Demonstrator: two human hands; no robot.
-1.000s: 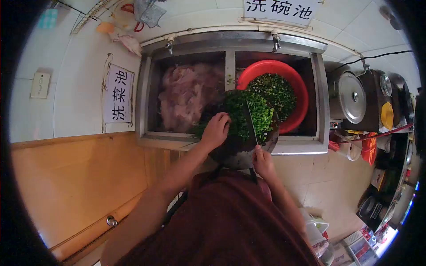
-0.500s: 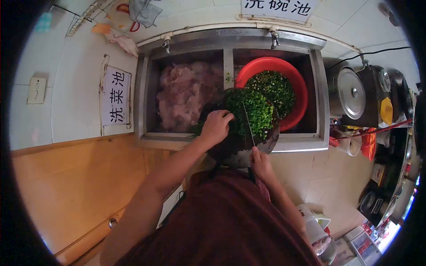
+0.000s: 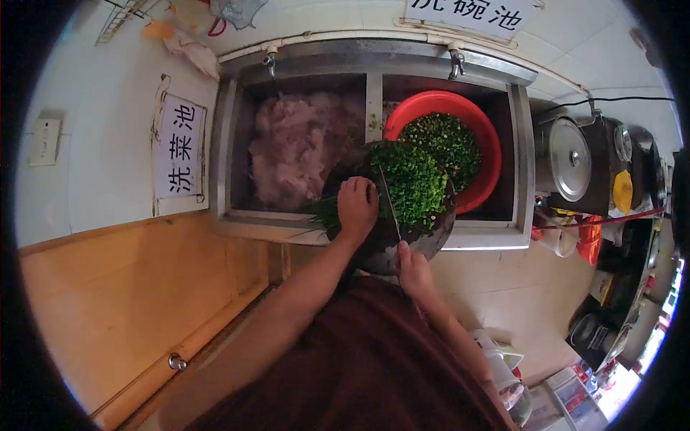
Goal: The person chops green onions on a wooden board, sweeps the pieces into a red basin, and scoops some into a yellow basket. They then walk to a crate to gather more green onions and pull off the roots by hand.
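My right hand grips the handle of a knife, whose blade stands along the left side of a pile of chopped scallions. Just left of the blade, my left hand is closed over a bunch of uncut scallions, its fingers curled on the stalks. Under both hands lies a dark round cutting board, resting across the sink's front edge. Behind the pile, a red basin holds more chopped greens.
Pale raw meat fills much of the left sink compartment. Two taps, including the left tap, stand along the back of the metal sink. A lidded pot is to the right. A wooden door is at the left.
My left hand has drawn its fingers in and curled them over the scallions. The knife has shifted left, closer to that hand. The whole view has tilted slightly.
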